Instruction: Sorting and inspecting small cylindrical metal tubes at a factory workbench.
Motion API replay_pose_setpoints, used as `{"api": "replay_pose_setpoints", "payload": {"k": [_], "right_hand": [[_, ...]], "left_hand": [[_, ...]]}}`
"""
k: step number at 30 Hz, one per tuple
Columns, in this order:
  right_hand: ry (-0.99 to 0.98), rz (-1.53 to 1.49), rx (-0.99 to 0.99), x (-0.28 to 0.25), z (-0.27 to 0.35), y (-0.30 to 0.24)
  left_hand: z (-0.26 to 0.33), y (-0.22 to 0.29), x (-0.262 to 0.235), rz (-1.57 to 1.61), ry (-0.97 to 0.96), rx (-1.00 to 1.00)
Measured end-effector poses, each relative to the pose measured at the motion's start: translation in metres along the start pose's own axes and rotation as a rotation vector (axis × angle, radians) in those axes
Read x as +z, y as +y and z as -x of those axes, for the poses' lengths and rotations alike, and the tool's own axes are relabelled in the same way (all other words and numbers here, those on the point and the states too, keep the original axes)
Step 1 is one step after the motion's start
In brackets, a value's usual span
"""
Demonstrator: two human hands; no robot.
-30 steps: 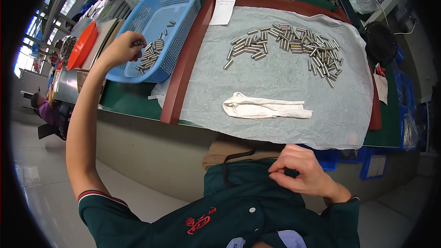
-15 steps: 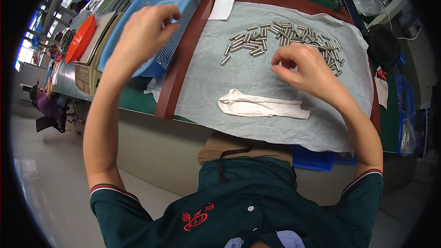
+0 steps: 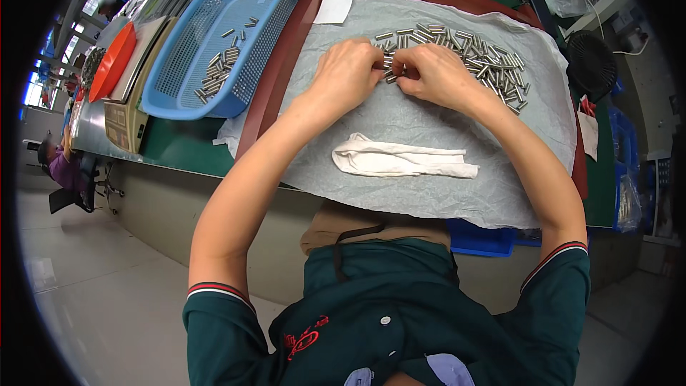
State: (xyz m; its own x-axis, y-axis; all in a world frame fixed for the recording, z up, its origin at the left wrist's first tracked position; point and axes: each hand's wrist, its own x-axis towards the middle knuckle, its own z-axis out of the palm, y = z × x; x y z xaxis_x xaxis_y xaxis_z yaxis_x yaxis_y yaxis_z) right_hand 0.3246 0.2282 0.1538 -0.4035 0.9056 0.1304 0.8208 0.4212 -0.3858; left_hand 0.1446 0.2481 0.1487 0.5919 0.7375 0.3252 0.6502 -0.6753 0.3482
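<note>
Across the crumpled pale sheet point(image 3: 436, 125), loose cylindrical steel pins point(image 3: 507, 68) are being displayed in an arc-shaped heap. At its left end, the left hand point(image 3: 348, 71) and the right hand point(image 3: 434, 75) are being held close together, a narrow gap between them, fingers curled inward at a few pins; whether any is being pinched cannot be told. Nearer the body, one folded white cloth point(image 3: 404, 157) is being supported by the sheet. Around the sheet, a red-brown rim point(image 3: 283, 57) is being shown; at its far left corner, one paper slip point(image 3: 336, 0) is being borne. Left of the rim, further steel pins point(image 3: 219, 70) are being contained in one blue perforated plastic basket point(image 3: 250, 64). Beyond the basket, one shallow orange-red dish point(image 3: 113, 63) is being seen tilted.
</note>
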Motion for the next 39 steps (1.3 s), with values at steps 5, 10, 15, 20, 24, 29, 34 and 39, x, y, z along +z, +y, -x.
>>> {"api": "replay_pose_setpoints", "payload": {"k": [5,10,15,20,24,29,34,39], "right_hand": [[0.019,0.019,-0.033,-0.001,0.013,0.009],[-0.011,0.079,-0.037,-0.009,0.025,0.012],[-0.02,0.162,-0.063,-0.019,0.038,0.017],[0.048,0.111,-0.143,-0.015,0.047,0.019],[0.075,0.084,-0.176,-0.014,0.049,0.026],[0.148,-0.124,-0.07,-0.018,0.037,0.031],[0.132,-0.106,0.007,-0.016,0.035,0.037],[0.192,0.318,-0.148,-0.01,0.037,0.037]], "left_hand": [[0.0,-0.004,0.006,-0.069,-0.044,-0.065],[-0.002,-0.002,0.009,0.022,-0.029,-0.126],[-0.007,0.003,0.016,0.031,-0.007,-0.158],[-0.005,0.001,0.006,0.045,0.074,-0.083],[0.01,0.002,-0.015,-0.033,0.069,-0.126],[0.019,-0.001,-0.026,-0.637,0.057,-0.109],[0.009,0.011,-0.015,-0.466,0.164,0.025],[-0.007,0.02,0.009,-0.192,0.069,0.02]]}}
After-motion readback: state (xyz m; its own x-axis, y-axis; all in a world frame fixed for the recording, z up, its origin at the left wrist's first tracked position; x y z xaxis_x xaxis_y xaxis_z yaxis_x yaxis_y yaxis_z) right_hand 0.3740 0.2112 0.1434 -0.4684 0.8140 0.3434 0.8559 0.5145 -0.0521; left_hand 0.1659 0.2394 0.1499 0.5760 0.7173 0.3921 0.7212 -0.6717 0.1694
